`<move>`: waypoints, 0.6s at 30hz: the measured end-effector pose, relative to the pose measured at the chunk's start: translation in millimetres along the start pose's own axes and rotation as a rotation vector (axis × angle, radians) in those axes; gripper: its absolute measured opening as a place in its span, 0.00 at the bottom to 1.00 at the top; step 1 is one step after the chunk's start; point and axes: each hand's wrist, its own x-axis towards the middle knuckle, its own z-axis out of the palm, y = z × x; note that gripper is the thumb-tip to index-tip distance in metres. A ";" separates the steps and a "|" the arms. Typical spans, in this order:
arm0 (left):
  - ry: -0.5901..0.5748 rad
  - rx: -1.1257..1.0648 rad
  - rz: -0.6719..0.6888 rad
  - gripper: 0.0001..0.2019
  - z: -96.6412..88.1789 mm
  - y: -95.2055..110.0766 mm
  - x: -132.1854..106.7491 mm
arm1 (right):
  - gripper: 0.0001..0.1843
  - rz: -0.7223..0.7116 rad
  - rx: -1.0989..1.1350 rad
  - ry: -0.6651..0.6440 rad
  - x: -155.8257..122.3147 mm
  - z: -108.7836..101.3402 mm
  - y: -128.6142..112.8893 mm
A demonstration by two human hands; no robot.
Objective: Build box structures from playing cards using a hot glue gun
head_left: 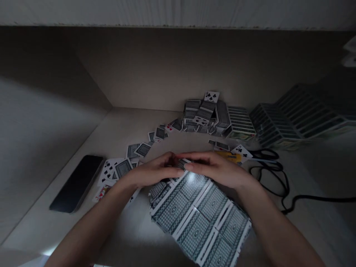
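Broad slab of grey-green patterned playing cards (191,224) sits below and nearside of the fingers (198,155). Left hand (157,170) and right hand (218,168) pinch its far end, thumbs on top, probably keeping that end steady. Beyond fingers: grey-green card pile (191,105). Left: flat black phone (78,183).

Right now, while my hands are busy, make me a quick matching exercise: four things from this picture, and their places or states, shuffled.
Things
1. Phone
2. Black cable
3. Yellow-handled tool
4. Joined-card piece

Places or states
A. Beside the five of clubs
B. Touched by the left hand and the right hand
C. Dark-screened, lying left of the loose cards
D. Looped, running out at the picture's right edge

Pairs: 1-C, 2-D, 3-A, 4-B
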 end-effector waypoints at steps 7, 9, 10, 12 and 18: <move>0.009 -0.028 -0.003 0.21 1.3 -3.1 4.7 | 0.20 -0.031 -0.048 0.048 1.5 4.3 -1.0; 0.014 -0.018 -0.009 0.21 1.2 -1.2 3.2 | 0.19 -0.062 -0.086 0.071 2.2 5.9 -0.5; 0.018 -0.009 -0.013 0.21 1.1 0.3 2.2 | 0.19 -0.075 -0.097 0.069 2.6 6.2 0.2; 0.012 0.018 -0.033 0.21 0.6 3.7 0.0 | 0.19 -0.095 -0.105 0.043 3.1 6.0 1.8; -0.053 0.030 -0.044 0.22 -3.6 7.0 -4.2 | 0.18 -0.117 -0.127 0.022 1.4 5.7 2.8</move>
